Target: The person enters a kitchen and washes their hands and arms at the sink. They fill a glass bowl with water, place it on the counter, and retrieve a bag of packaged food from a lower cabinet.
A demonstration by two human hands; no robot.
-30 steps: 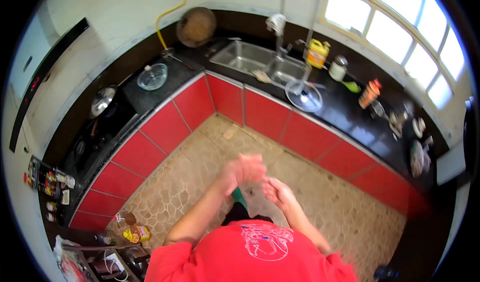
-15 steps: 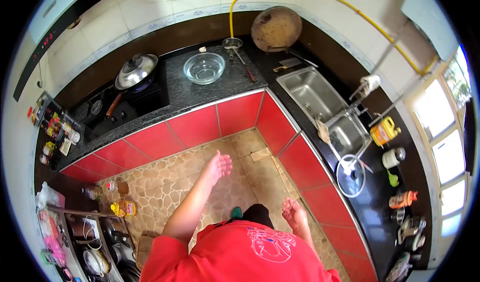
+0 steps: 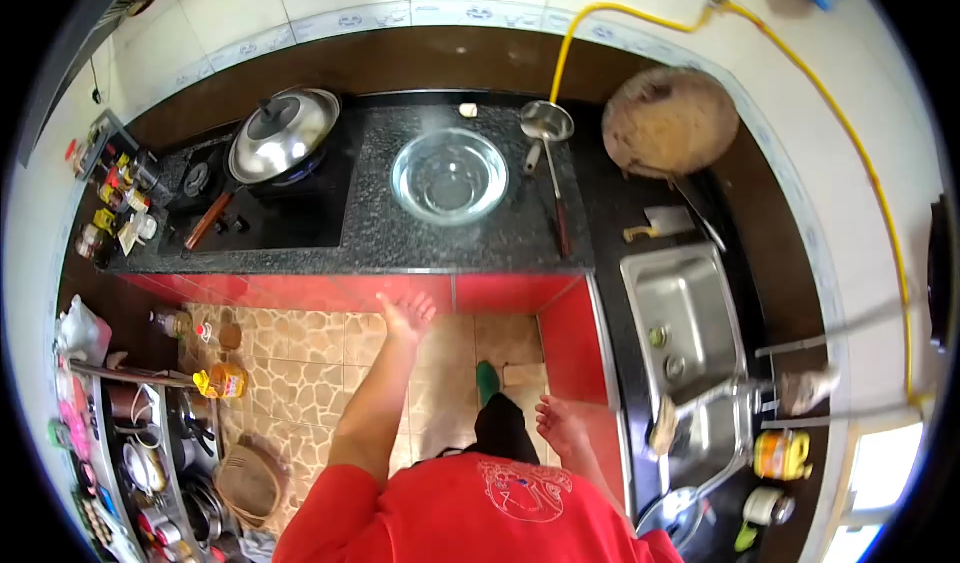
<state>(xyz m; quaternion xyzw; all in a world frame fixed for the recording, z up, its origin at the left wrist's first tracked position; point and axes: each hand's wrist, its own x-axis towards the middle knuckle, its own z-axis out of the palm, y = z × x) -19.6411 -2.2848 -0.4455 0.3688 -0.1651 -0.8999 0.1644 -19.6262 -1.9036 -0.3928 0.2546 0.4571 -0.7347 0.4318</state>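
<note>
My left hand point(image 3: 407, 315) is held out over the floor near the red cabinet doors, empty, with its fingers apart. Lower and to the right, my right hand point(image 3: 562, 427) hangs beside the sink-side cabinets, its fingers loosely bent and holding nothing. Nearest ahead of the left hand on the dark stone counter point(image 3: 385, 255) stands a clear glass bowl point(image 3: 450, 177). A wok with a domed metal lid point(image 3: 285, 135) sits on the lit gas stove point(image 3: 290, 218), its wooden handle pointing toward me. Right of the bowl lies a long-handled strainer ladle point(image 3: 556, 188).
A cleaver point(image 3: 668, 222) lies behind the steel double sink point(image 3: 685, 308). A round wooden board point(image 3: 670, 123) leans in the corner. On the floor are an oil bottle point(image 3: 222, 380) and a basket point(image 3: 248, 485), beside a shelf of pots point(image 3: 145, 463). A glass lid point(image 3: 672, 515) rests near the sink.
My view has turned right and come closer to the counter with the bowl. A green-shod foot now shows further forward. Both hands stay empty.
</note>
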